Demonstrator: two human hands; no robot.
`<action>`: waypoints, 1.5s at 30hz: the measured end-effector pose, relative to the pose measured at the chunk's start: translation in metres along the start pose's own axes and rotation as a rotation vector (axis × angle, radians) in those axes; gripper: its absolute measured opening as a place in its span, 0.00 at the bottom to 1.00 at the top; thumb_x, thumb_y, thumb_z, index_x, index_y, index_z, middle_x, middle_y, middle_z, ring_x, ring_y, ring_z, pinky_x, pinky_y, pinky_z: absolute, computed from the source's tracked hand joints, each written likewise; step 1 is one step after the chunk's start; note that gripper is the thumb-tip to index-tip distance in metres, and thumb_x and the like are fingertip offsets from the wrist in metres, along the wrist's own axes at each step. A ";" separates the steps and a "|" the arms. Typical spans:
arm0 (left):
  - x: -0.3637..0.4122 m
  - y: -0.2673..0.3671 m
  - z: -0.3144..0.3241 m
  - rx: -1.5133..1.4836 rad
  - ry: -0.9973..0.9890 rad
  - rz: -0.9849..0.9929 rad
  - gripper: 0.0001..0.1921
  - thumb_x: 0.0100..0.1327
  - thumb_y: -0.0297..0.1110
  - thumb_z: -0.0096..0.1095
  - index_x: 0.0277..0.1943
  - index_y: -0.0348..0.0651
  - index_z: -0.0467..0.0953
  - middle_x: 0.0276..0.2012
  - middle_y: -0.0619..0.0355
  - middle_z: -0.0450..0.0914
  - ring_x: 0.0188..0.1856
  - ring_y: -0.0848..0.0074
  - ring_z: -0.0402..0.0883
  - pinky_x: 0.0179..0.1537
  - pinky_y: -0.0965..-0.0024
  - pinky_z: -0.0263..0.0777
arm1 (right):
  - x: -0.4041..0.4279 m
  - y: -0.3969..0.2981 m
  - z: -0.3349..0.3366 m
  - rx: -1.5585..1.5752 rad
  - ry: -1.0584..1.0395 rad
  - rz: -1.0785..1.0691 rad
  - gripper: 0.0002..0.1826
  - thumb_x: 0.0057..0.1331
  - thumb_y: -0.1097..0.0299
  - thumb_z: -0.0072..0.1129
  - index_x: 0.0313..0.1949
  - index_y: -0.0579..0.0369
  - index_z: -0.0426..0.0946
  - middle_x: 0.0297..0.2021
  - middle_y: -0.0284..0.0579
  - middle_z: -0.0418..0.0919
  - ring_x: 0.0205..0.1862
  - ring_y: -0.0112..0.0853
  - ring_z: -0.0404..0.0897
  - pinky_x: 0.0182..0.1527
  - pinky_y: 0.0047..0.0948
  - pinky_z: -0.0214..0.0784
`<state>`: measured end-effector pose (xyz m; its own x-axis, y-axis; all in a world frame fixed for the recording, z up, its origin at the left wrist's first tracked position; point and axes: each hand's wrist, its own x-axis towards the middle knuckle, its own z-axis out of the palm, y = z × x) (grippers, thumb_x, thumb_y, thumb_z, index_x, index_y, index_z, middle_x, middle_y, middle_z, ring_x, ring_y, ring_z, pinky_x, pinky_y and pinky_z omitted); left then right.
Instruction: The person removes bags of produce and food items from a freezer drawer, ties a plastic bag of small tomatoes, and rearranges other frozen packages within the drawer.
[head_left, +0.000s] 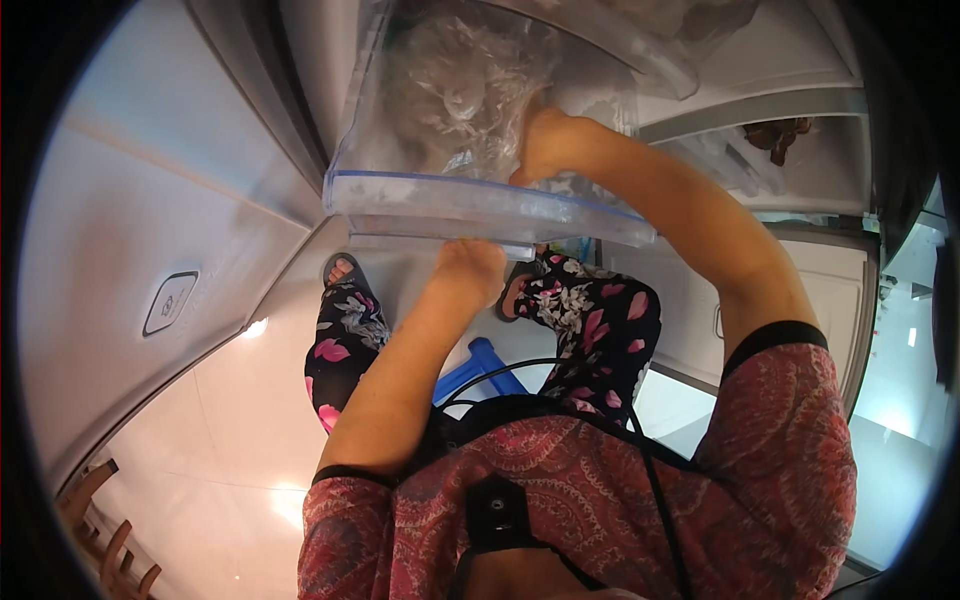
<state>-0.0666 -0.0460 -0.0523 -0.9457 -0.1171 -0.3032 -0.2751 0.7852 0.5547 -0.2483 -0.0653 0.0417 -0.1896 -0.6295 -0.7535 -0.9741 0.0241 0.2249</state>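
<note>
A clear plastic refrigerator drawer (450, 196) with a blue-tinted rim is pulled out before me. Inside it lies a crinkled transparent plastic bag (457, 90); its contents are unclear. My right hand (544, 142) reaches into the drawer at the bag's right side, its fingers hidden by the plastic, so its grip cannot be told. Below the drawer's front, my left hand (471, 266) is at the lower front edge, with its fingers out of sight beneath or behind the plastic.
The refrigerator door (172, 195) stands open at the left. A door with shelves (757, 112) holding bags is at the upper right. A blue plastic stool (480, 367) is below me, between my legs. Wooden chair parts (112, 540) show at the lower left.
</note>
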 end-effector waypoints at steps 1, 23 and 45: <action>0.000 0.000 0.001 -0.008 0.014 0.016 0.09 0.50 0.30 0.55 0.33 0.39 0.81 0.35 0.45 0.81 0.41 0.58 0.81 0.44 0.62 0.73 | 0.006 0.000 0.006 0.053 -0.068 0.031 0.30 0.52 0.41 0.58 0.39 0.57 0.80 0.39 0.53 0.79 0.47 0.42 0.76 0.47 0.35 0.68; 0.006 0.004 -0.003 0.024 -0.173 0.035 0.19 0.53 0.42 0.64 0.43 0.38 0.75 0.42 0.45 0.78 0.47 0.57 0.77 0.48 0.59 0.69 | 0.015 -0.053 -0.046 0.509 0.945 -0.106 0.42 0.59 0.46 0.50 0.62 0.68 0.55 0.64 0.66 0.50 0.65 0.59 0.51 0.65 0.48 0.46; 0.004 0.004 -0.009 0.026 -0.162 -0.017 0.17 0.53 0.42 0.64 0.41 0.39 0.79 0.43 0.45 0.79 0.48 0.58 0.78 0.49 0.61 0.70 | -0.022 -0.051 -0.069 0.521 0.960 -0.206 0.19 0.57 0.58 0.55 0.38 0.65 0.78 0.46 0.53 0.75 0.49 0.45 0.74 0.50 0.38 0.65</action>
<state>-0.0728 -0.0489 -0.0448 -0.8999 -0.0327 -0.4349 -0.2846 0.7997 0.5287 -0.1856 -0.1066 0.0895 -0.0633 -0.9935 0.0948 -0.9514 0.0314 -0.3064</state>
